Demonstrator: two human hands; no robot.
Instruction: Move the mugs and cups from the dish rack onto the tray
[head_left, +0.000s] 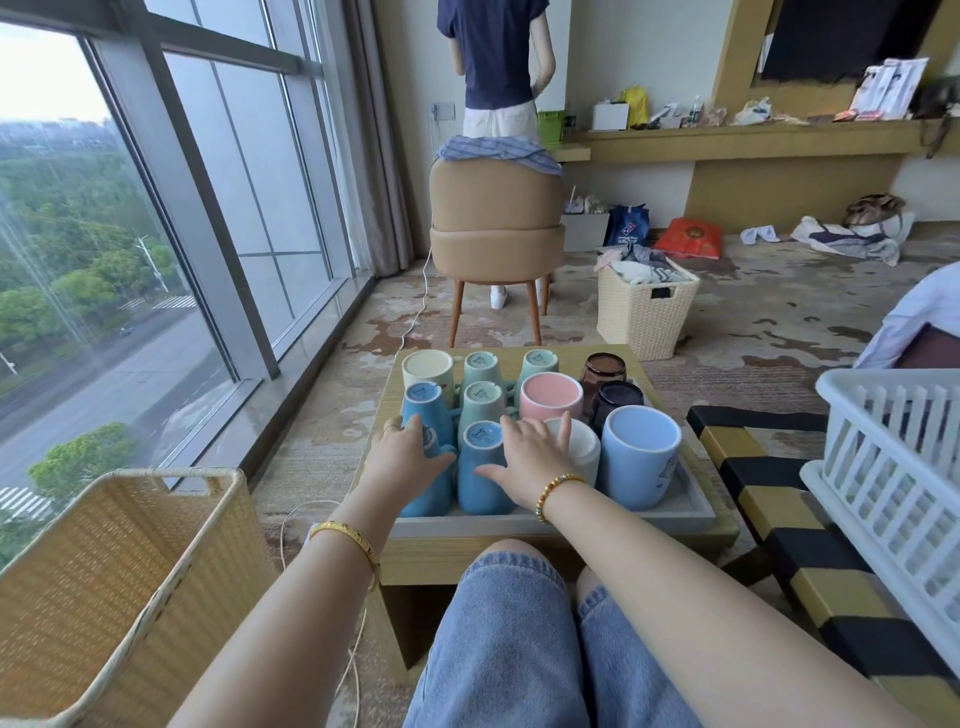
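The left hand (402, 457) is gripping the near-left blue mug (434, 470) and the right hand (535, 457) is resting open-fingered on the adjacent blue mug (483, 467), both standing inverted on the tray (561, 522), directly ahead of the hands, with the dish rack (893, 467) lying to the right.

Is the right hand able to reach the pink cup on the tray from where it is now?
Probably yes. The right hand rests on mugs in the front row, and the pink cup stands upside down just behind its fingertips. Nothing taller stands between them, so the way looks free.
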